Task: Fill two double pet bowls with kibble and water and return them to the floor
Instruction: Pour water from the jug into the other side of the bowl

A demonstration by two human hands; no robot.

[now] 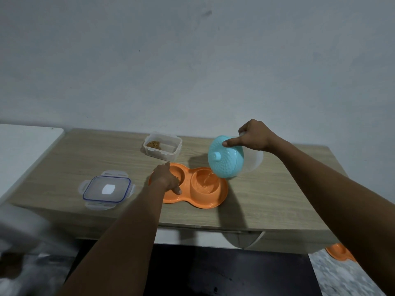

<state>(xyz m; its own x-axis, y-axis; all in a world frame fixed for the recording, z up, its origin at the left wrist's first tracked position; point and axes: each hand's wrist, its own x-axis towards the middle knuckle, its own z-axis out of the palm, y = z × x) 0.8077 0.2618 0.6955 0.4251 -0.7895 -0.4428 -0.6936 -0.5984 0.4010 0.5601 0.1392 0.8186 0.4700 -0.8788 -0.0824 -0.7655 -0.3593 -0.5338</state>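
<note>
An orange double pet bowl [211, 199] sits on the wooden table [267, 189]. My left hand [165, 177] rests over its left cup, fingers spread down on the rim. My right hand [254, 135] grips the handle of a tipped clear jug with a teal lid [226, 157], its index finger pressing on the lid. A thin stream of water runs from the jug into the right cup. A second orange double bowl [339, 252] lies on the floor at the right, partly hidden behind my right arm.
A clear food box [163, 146] with a little kibble stands at the back of the table. Its blue-rimmed lid [106, 189] lies at the front left. A white surface [23, 146] adjoins the table on the left. Below the table edge is a dark area.
</note>
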